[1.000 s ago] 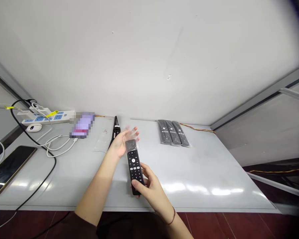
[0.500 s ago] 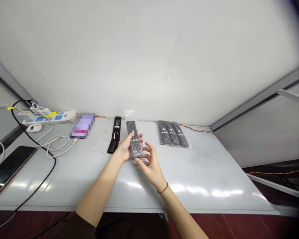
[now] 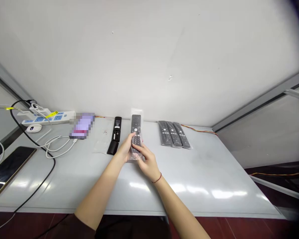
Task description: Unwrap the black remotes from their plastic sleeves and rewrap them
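Note:
A dark remote control (image 3: 136,123) in a clear plastic bag (image 3: 137,111) points away from me, buttons up. My left hand (image 3: 126,147) is closed around its left side, the thumb on the buttons. From the right, my right hand (image 3: 147,161) grips the bag's near end, fingers over the lower part of the remote. Left of them lies a second remote (image 3: 117,123), back side up, its battery compartment open. Its loose black battery cover (image 3: 112,147) rests at the near end. A flat clear bag (image 3: 101,142) is beside it.
Three bagged remotes (image 3: 173,134) lie side by side to the right. At the left are a power strip (image 3: 67,117), a lit phone (image 3: 82,126), a white earbud case (image 3: 34,128), a dark phone (image 3: 11,169) and looping cables (image 3: 55,146). A wall (image 3: 149,59) rises behind the table.
The bagged remote has shifted slightly away and now stands straighter, with more bag showing at its near end. My right hand has closed from beside it onto the bag's near end.

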Demonstrator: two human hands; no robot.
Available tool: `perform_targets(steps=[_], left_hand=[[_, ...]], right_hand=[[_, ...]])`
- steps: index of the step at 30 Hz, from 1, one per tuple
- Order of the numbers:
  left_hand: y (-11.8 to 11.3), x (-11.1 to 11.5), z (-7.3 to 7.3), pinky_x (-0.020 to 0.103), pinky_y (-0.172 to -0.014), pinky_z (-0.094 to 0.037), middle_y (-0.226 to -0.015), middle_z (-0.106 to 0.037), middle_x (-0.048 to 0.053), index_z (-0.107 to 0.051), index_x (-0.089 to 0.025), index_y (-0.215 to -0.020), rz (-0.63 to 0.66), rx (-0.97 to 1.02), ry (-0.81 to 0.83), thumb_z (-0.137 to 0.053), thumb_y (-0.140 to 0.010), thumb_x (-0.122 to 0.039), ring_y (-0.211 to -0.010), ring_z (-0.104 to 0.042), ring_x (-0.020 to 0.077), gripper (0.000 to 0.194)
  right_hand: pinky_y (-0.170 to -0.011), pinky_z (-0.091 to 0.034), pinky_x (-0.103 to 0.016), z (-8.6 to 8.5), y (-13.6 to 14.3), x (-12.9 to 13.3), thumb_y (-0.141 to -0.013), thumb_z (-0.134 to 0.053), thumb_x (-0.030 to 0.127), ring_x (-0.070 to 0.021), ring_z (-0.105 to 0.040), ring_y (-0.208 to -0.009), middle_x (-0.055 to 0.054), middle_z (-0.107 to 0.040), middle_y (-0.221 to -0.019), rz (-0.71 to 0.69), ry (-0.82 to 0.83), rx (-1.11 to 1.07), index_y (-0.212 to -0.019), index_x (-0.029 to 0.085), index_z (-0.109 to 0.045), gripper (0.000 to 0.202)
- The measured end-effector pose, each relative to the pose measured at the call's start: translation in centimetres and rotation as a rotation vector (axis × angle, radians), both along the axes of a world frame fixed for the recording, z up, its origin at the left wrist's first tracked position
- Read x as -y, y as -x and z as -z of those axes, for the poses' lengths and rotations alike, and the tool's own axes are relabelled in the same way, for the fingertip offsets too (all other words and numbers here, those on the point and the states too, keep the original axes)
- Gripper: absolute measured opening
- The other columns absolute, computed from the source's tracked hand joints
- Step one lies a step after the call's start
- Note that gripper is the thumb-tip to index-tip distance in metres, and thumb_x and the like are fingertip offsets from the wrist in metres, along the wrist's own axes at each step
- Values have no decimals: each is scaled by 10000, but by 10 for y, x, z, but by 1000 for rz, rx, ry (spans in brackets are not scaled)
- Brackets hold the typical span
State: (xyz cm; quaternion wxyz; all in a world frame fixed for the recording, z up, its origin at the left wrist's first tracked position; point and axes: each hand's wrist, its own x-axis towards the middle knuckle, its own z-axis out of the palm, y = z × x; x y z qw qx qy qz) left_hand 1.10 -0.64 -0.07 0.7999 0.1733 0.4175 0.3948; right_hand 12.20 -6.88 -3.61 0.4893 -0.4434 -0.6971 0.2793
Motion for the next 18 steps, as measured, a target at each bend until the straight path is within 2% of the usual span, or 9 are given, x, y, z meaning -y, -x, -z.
perform_targets(steps=[2,4,9,14,18], left_hand=[[4,-3,-4,236,-583,-516,-788,-695,80,-651,-123,-882,-45,71,-51,-502,-834,-463,-686,-664,166,374],[9,-6,-6,254,-657,-536,-890,-705,95,-644,-121,-921,-144,106,-96,-469,-861,-464,-767,-677,177,390],[19,-14,-8,251,-643,-543,-1008,-698,93,-628,-119,-988,-334,92,-115,-350,-937,-413,-721,-675,144,407],[14,-9,-9,238,-627,-540,-1094,-675,107,-608,-126,-1073,-355,73,-147,-319,-953,-404,-744,-680,142,418],[8,-4,-9,239,-605,-540,-1082,-679,113,-606,-121,-1075,-311,80,-133,-350,-942,-419,-728,-675,148,415]], right_hand=[[-937,-476,-380,1,2,3,-877,-538,228,-226,-592,-1098,-92,-610,-1210,-14,2,-41,-1165,250,-638,305],[-904,-494,-369,2,5,6,-877,-544,233,-219,-615,-1056,-86,-637,-1169,-41,23,-56,-1132,254,-657,280],[-909,-496,-357,6,19,13,-877,-541,228,-215,-616,-1065,-77,-642,-1180,-75,33,-38,-1140,259,-652,287],[-933,-485,-359,10,19,11,-877,-534,210,-211,-606,-1085,-72,-635,-1204,-27,13,-16,-1233,258,-580,362],[-846,-514,-342,9,15,8,-863,-568,220,-200,-639,-960,-71,-671,-1082,58,-14,-25,-1158,253,-613,300]])
